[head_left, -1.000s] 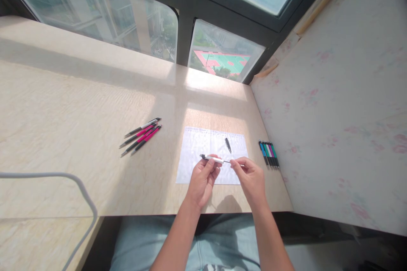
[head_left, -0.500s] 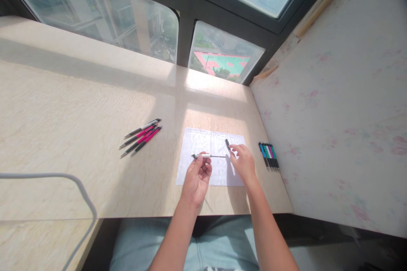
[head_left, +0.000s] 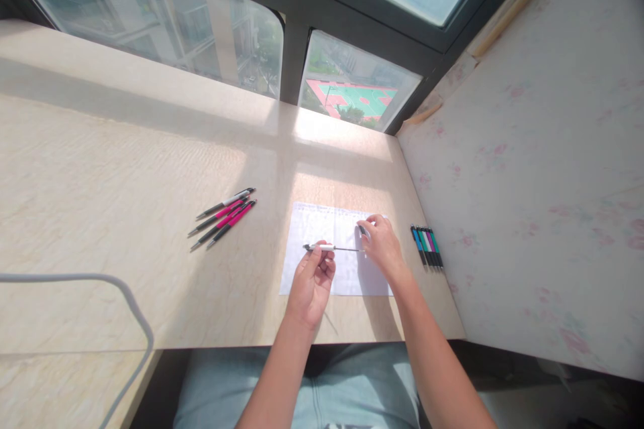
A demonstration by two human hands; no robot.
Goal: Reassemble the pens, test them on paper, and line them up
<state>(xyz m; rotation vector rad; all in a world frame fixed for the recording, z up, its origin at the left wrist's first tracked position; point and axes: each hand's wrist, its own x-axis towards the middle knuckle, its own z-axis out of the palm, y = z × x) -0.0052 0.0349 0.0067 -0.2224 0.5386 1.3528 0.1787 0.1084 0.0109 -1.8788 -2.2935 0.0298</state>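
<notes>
My left hand (head_left: pixel 312 279) pinches a white pen body (head_left: pixel 322 247) with its thin refill sticking out to the right, held level over a white sheet of paper (head_left: pixel 322 228). My right hand (head_left: pixel 383 246) rests on the sheet's far right part, fingers closed round a small black pen piece (head_left: pixel 361 230) lying there. The piece is mostly covered by the fingers.
Several pink and black pens (head_left: pixel 224 212) lie in a bunch left of the sheet on the beige table (head_left: pixel 125 167). A row of coloured pens (head_left: pixel 426 246) lies by the table's right edge, next to the floral wall. A grey curved tube (head_left: pixel 121 295) crosses the lower left.
My right hand let go of the refill's tip and moved up to the black piece on the paper, closing on it. My left hand shifted the pen body slightly left.
</notes>
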